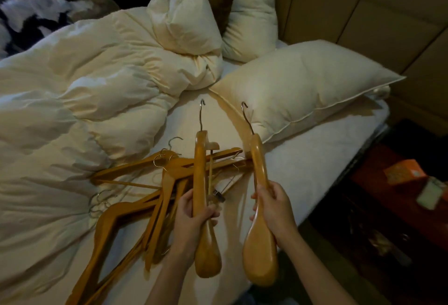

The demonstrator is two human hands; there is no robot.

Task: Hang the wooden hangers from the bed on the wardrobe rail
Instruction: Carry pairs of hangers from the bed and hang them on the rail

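Observation:
My left hand [194, 215] grips a wooden hanger [206, 251] seen edge-on, its metal hook pointing away from me over the bed. My right hand [274, 207] grips a second wooden hanger [260, 253] the same way, hook toward the pillow. Both hangers are lifted above the sheet. A pile of several more wooden hangers [135, 190] with metal hooks lies tangled on the bed [303, 171] to the left of my hands. The wardrobe rail is not in view.
A crumpled cream duvet [84, 91] covers the left of the bed. Pillows [298, 81] lie at the head against a padded headboard [363, 13]. A dark bedside surface [400, 183] with an orange box [403, 171] stands to the right.

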